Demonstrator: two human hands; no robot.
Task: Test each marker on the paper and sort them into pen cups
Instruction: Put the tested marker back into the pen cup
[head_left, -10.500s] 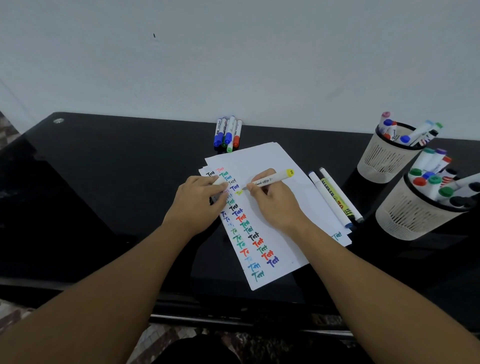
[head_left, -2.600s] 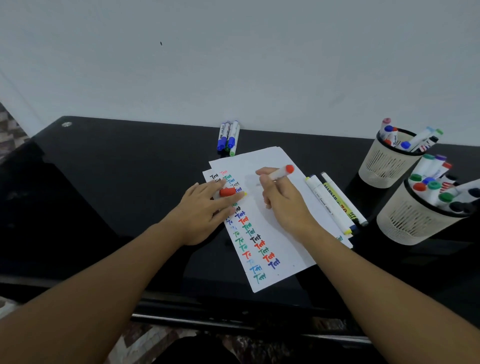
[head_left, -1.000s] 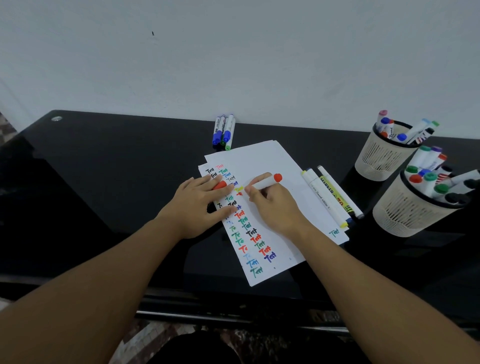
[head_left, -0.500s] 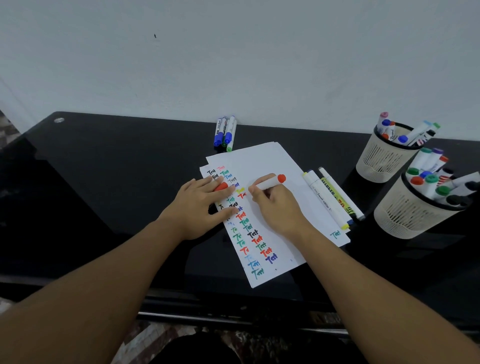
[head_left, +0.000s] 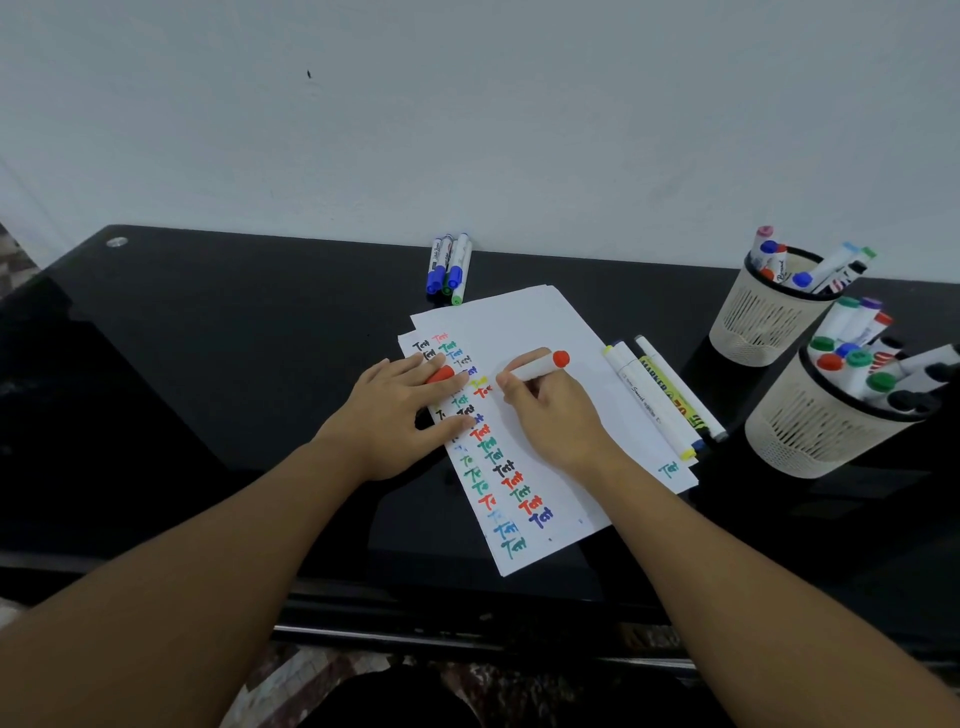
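- A person sits at a glossy black worktop (head_left: 208, 332). Their right hand (head_left: 556, 410) grips a red marker (head_left: 535, 367) like a pen, fingers curled round the barrel, writing on white paper (head_left: 545, 332) near its upper middle.
- The left hand (head_left: 400, 410) lies on the paper's left edge with fingers mostly straight, pinning the sheet. The red cap (head_left: 440, 374) shows between two of those fingers; whether they clasp it or merely cover it is hard to tell.
- The red marker's long axis runs from lower left to upper right. Its tip, hidden by the fingers, points down-left at the paper beside the columns of coloured test words; its red back end points up-right, roughly toward the pen cups.
- Risk, as a judgement: the writing hand sits close to fresh red ink and could smear it.
- If the left hand lifts, the loose stacked sheets may slide on the slick worktop.
- The cap could slip from under the fingers and roll off; an uncapped marker dropped into a cup would dry out.
- Three tested markers (head_left: 660, 400) lie just beside the paper's right edge and could roll away.
- The near cup (head_left: 810, 431) and far cup (head_left: 758, 322), both already crowded, stand at far right; reaching across might knock them, or the marker may land in the wrong one.
- Three untested markers (head_left: 449, 265) wait by the wall.
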